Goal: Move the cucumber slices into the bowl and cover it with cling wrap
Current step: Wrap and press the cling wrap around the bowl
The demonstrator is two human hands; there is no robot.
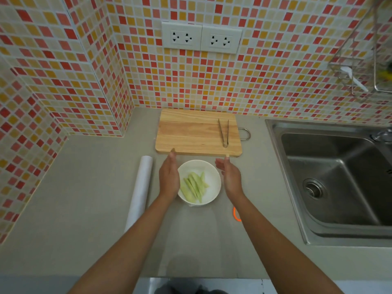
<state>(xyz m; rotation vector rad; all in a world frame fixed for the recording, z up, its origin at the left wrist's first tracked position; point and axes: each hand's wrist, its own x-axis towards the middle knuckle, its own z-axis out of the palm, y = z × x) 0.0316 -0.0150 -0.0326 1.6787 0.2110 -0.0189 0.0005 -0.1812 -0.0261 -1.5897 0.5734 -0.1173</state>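
left grip: left hand (pixel 169 179) flat and spread, holding nothing, palm edge against the left rim of the bowl (pixel 212 175)
right grip: right hand (pixel 231 177) flat, fingers straight, empty, just right of the bowl, maybe not touching
task thing: cucumber slices (pixel 194 186) already in the bowl, between the two grips
wrap: can't tell if film is over the bowl; faint sheen on the surface toward the person hints a sheet may be laid there, too faint to call
roll: cling wrap roll (pixel 139 193) lying just left of the left grip, apart from it
step guess: pressing or smoothing film down the bowl sides, or about to
risk 1: light bowl pushed from one side only could skid or tip, spill slices
risk 2: film may cling to fingers and lift off when the grips pull away
risk 3: loose edge gives a poor seal
beyond grips: cutting board (pixel 198 132) bare but for tongs (pixel 224 132)
surface: grey, plain, orange ring mark (pixel 235 214) behind the right grip
room: mosaic tile walls, sockets (pixel 201 38), steel sink (pixel 337 179) far right of the right grip
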